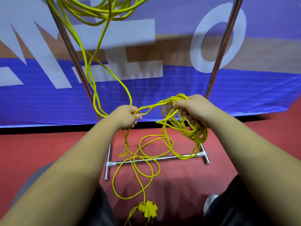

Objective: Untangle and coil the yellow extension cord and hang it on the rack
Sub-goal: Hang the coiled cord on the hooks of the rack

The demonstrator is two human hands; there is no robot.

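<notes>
- Rack (70,46): one pole rises above and to the left of the left hand. The other stands just beyond the right hand, and the base bar lies on the floor below both.
- Cord (197,134): several loops hang high above the left hand, seemingly over the top of the rack, which is out of view. Strands drop from there to that hand.
- Left hand (125,116): its fingers are curled round a strand, pinching it where the hanging part arrives. More cord falls from below the fist.
- Between the hands a short, twisted length runs across, fairly tight.
- Right hand (195,110): it is closed round the top of an untidy bundle of loops that hangs beneath it.
- Below both hands, loose loops lie on the floor across the base bar, ending at a socket block (147,209) nearest the person.
- The step looks like feeding slack into the bundle. To do it well:
  - Let the left hand slide along one strand only, turning out the twist before each pass.
  - Lay even loops into the right hand.
  - Lift the floor loops clear of the bar, so nothing snags or knots.
</notes>
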